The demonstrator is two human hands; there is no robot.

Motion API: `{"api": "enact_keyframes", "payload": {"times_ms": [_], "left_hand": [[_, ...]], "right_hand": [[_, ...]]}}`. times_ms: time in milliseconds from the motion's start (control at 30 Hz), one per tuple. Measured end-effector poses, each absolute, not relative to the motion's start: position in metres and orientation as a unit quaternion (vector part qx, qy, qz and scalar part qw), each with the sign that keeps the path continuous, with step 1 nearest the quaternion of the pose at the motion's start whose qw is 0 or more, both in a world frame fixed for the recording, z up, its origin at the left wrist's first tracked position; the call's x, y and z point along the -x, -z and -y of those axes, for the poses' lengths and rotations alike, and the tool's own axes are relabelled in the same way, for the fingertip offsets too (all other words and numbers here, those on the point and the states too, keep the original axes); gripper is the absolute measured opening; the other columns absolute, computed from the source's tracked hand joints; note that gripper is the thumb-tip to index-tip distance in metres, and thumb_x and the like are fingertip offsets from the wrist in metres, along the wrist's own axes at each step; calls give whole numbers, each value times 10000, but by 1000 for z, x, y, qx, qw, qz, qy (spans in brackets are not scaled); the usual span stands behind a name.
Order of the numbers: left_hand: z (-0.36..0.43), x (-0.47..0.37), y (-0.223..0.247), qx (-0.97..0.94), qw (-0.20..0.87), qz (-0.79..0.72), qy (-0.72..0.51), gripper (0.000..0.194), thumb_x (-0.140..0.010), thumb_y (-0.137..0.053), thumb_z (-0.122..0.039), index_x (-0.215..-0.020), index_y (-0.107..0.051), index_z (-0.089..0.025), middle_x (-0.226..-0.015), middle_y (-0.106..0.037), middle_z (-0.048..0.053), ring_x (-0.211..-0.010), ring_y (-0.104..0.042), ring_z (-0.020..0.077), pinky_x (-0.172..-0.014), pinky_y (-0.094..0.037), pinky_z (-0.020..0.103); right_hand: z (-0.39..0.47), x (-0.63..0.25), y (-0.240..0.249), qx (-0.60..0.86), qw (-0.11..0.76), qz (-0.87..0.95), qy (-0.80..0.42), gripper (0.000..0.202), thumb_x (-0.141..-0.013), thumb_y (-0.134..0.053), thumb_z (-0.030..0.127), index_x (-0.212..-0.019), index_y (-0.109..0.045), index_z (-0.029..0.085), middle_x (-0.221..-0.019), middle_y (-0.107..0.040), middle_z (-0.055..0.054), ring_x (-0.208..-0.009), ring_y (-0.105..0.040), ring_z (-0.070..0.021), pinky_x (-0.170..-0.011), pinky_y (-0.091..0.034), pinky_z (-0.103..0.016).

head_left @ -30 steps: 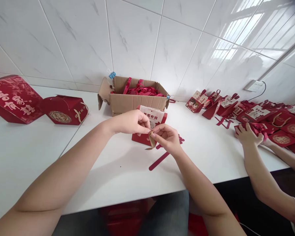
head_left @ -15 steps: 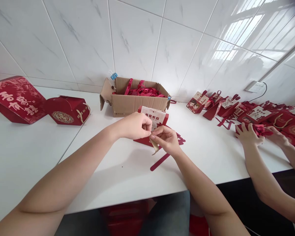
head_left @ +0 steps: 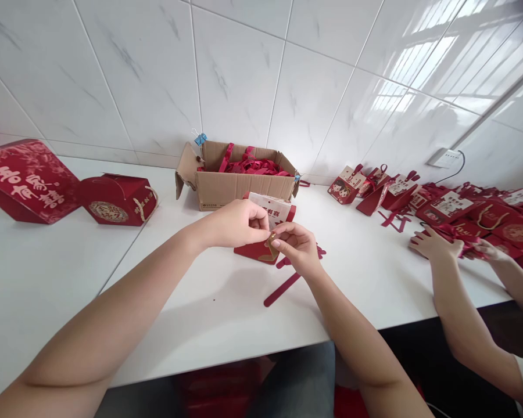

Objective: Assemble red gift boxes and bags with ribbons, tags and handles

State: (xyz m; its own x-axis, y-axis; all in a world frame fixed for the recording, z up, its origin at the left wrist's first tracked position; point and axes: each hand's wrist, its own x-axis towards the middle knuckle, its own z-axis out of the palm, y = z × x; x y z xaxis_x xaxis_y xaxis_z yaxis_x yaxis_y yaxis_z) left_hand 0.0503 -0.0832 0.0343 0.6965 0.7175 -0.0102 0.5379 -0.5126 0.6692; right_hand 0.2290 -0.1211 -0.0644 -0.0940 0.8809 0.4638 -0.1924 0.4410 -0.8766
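A small gold-coloured strip [head_left: 272, 246] is pinched between the thumb and fingers of my right hand [head_left: 297, 247]; its exact kind is too small to make out. My left hand [head_left: 244, 223] is closed, with its thumb and fingertip meeting at the strip's top end, close to the right fingertips. Just behind both hands stands a red gift box [head_left: 253, 252] with a pale printed front, partly covered by my fingers. Several dark red ribbon strips [head_left: 283, 288] lie on the table beside and below my right hand.
Behind the gift box, a cardboard box [head_left: 239, 188] holds red ribbons [head_left: 255, 165]. Two larger red boxes stand left, one a rope-handled box [head_left: 117, 200]. Many finished-looking red boxes [head_left: 451, 206] crowd the right, where another person's hands [head_left: 436, 244] handle one. A white tiled wall borders the table.
The gold strip hung lower beneath my right fingers and now sits curled up between both hands' fingertips. My hands stay in nearly the same place. The other person's hands have shifted over their red box.
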Motion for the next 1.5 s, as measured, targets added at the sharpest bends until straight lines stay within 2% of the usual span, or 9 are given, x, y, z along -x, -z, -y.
{"api": "enact_keyframes", "payload": {"times_ms": [200, 467, 600, 700, 800, 967, 1167, 1333, 1500], "left_hand": [[81, -47, -36, -872, 315, -356, -116, 215, -773, -594, -426, -745, -629, -216, -720, -617, -10, -600, -517, 129, -504, -373, 251], [46, -12, -42, -820, 241, -421, -304, 473, -689, -730, -497, -1021, -532, -225, -1077, -620, 58, -985, -595, 224, -791, -491, 343], [30, -16, -25, -818, 287, -422, -266, 691, -681, -741, -499, -1247, -433, -250, -1279, -566, 93, -1169, -541, 276, -959, -451, 446], [23, -26, -11, -824, 323, -391, -251, 641, -733, -707, -455, -1271, -423, -254, -1308, -569, 103, -1174, -553, 274, -987, -438, 463], [19, -32, -3, -822, 355, -359, -266, 588, -759, -692, -398, -1260, -422, -251, -1239, -617, 101, -1036, -627, 238, -917, -485, 433], [20, -31, -4, -826, 342, -358, -271, 614, -756, -698, -365, -1298, -426, -268, -1033, -688, 61, -877, -650, 207, -822, -508, 394], [28, -31, -12, -846, 305, -355, -257, 685, -755, -684, -355, -1383, -422, -283, -918, -683, 31, -791, -616, 180, -775, -495, 353], [29, -32, -13, -858, 321, -343, -211, 298, -778, -632, -387, -1027, -654, -225, -952, -684, 38, -840, -618, 194, -744, -490, 324], [31, -34, -14, -857, 299, -380, -179, 216, -752, -628, -399, -856, -657, -212, -980, -662, 39, -800, -617, 191, -697, -473, 305]], "right_hand": [[120, -229, 67, 305, 608, 608, -410, 149, -775, -733, 335, -818, -638, 229, -666, -648, 32, -470, -584, -101, -450, -509, -257], [118, -243, 63, 326, 767, 553, -24, 63, -824, -667, 253, -864, -619, 246, -794, -612, 2, -759, -603, -140, -771, -534, -332], [112, -246, 67, 353, 720, 595, -39, 36, -853, -632, 280, -860, -605, 258, -780, -617, -3, -752, -603, -156, -1046, -430, -470], [108, -245, 72, 363, 685, 629, -62, 46, -852, -633, 296, -846, -601, 263, -777, -631, -6, -748, -616, -169, -1097, -378, -513], [108, -246, 74, 354, 673, 646, -76, 36, -853, -629, 289, -847, -601, 268, -782, -633, -11, -758, -623, -177, -1027, -444, -498], [109, -249, 73, 351, 656, 664, -73, 33, -841, -630, 255, -868, -611, 256, -793, -630, -20, -764, -620, -179, -698, -533, -360], [105, -248, 73, 355, 651, 671, -6, 62, -828, -628, 178, -845, -618, 237, -777, -625, -18, -721, -607, -161, -638, -513, -331], [102, -248, 74, 367, 648, 667, 21, 54, -827, -622, 179, -836, -619, 232, -762, -622, -18, -695, -600, -159, -617, -511, -329], [99, -250, 78, 368, 644, 670, 19, 58, -830, -622, 185, -859, -615, 235, -793, -621, -24, -723, -606, -164, -632, -524, -336]]}}
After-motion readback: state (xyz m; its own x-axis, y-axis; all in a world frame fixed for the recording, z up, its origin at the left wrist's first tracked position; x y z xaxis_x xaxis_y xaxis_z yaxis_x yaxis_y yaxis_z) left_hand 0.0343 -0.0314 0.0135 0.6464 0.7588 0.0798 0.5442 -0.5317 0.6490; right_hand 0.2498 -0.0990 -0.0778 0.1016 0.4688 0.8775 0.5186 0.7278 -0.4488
